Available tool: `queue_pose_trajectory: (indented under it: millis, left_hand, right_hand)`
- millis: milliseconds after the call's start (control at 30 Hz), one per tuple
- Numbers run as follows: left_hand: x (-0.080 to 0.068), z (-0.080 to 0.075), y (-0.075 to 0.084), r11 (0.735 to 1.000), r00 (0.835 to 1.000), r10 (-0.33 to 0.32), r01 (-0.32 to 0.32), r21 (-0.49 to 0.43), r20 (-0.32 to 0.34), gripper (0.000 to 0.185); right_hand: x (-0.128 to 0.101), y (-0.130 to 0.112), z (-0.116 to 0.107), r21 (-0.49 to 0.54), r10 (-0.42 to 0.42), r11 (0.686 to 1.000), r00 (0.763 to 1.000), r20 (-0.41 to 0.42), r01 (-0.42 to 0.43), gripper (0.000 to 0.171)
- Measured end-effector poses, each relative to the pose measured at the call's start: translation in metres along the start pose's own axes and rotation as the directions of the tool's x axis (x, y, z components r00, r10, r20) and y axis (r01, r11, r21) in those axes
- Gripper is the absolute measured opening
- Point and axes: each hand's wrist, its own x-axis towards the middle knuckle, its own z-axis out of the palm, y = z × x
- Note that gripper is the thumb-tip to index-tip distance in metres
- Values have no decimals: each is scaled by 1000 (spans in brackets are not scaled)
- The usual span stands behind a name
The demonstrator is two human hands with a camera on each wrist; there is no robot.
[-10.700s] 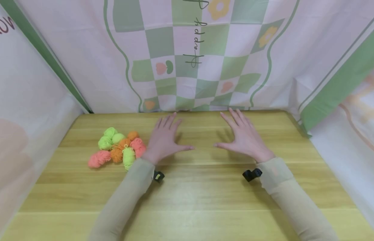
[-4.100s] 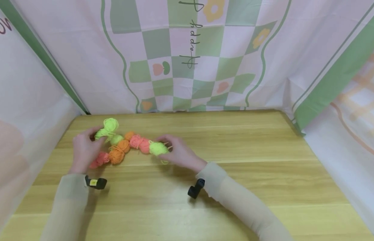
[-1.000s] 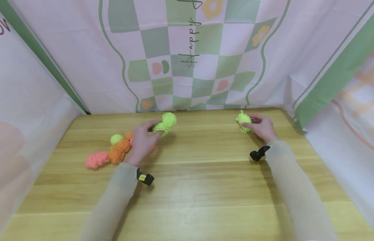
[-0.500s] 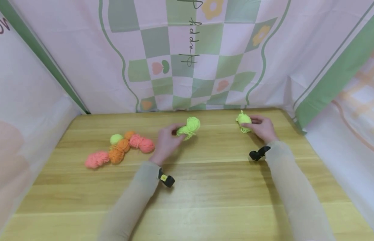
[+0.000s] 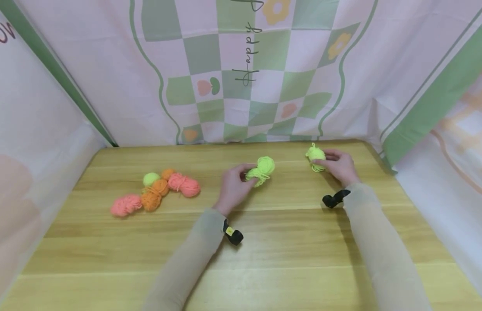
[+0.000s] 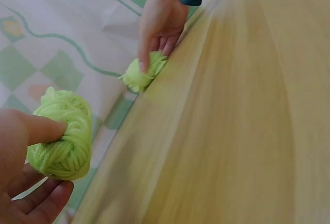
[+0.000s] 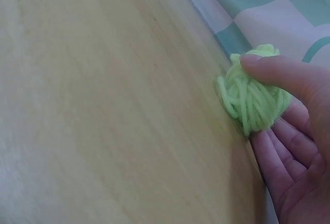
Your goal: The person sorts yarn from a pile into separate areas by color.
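Nearest to the person, bare wooden counter runs under both sleeved forearms, each with a small black camera strapped at the wrist.

A little further out, the left hand holds a lime-green yarn skein lifted just clear of the counter, thumb on one side and fingers curled under the other, as the left wrist view shows. The strands dent where the thumb presses, so I judge it soft, very light and springy. It should take a pinch across its middle without harm, though a loose end trailing below could snag or start to unwind if pulled.

To the right and slightly further, the right hand is curled round a second green yarn ball that sits on the counter close to the back edge, near the hanging cloth. Whether it is gripped firmly or only steadied is hard to tell from here; the thumb lies over the top and the fingers cup one side.

Well off to the left lies a cluster of small skeins: pink, orange and one green, touching one another.

Furthest back hangs the checked pink-and-green backdrop.
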Motion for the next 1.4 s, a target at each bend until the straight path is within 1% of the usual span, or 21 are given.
queue_pose_trajectory:
  millis: [167,300,467,667,733,800,867,967,1100,1200,1300,1400]
  left_hand:
    - [4,16,6,1000,999,-11,11,5,30,37]
    - [13,27,10,1000,998,-16,15,25,61,36]
    - [33,34,23,999,995,11,-14,37,97,35]
    - [61,38,42,992,995,69,-75,98,68,32]
    - [67,41,46,991,995,71,-78,112,65,32]
    - [70,45,47,992,996,61,-68,110,62,32]
    - [71,50,44,994,997,39,-45,104,61,32]
    - [69,61,36,996,999,-5,0,94,54,31]
    - [62,75,25,994,995,-93,91,62,31,34]
    - [56,83,21,987,987,-161,161,11,10,40]
    - [53,91,20,981,982,-190,190,-36,14,46]
    - [50,100,21,979,981,-189,191,-63,43,48]
  right_hand:
    - [-1,1,0,8,8,1000,1000,1,-9,89]
    - [0,1,1,30,4,1000,1000,10,-4,91]
    - [0,-1,0,34,-7,999,1000,7,7,89]
    - [0,-4,0,33,-14,999,1000,5,14,86]
    - [0,-4,0,35,-14,999,1000,3,14,86]
    - [0,-5,1,36,-14,999,1000,0,14,85]
    - [0,-5,2,39,-11,999,1000,-3,11,85]
    - [1,-5,3,39,-9,999,1000,-4,9,84]
    - [1,-3,2,44,-8,999,1000,-8,8,84]
    - [1,-1,2,47,-6,999,1000,-13,7,85]
    - [0,0,2,48,-5,999,1000,-15,6,87]
    - [-1,1,2,50,-5,999,1000,-18,6,89]
